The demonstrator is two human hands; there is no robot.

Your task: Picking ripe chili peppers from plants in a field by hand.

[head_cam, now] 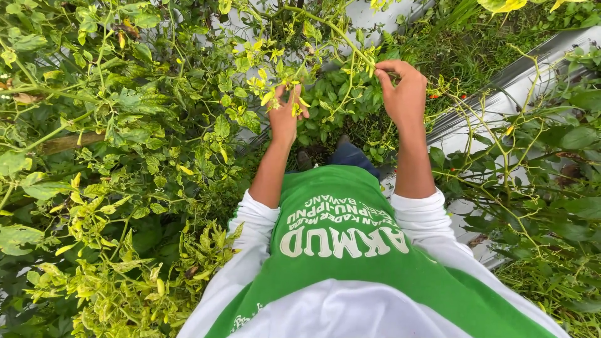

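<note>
Dense leafy plants [119, 125] with yellowing foliage crowd the left side, and from them a thin green stem [325, 25] arches rightward over the person's raised arms. The left hand [285, 116] is half open among a cluster of small yellow-green leaves [272, 87], its fingers loosely curled around them, while the right hand [404, 94] is closed, pinching the stem's end between thumb and fingertips. Further right, small red fruits [435, 96] sit just beside that hand, near the grey plastic mulch sheet [519, 81] and more green foliage.
</note>
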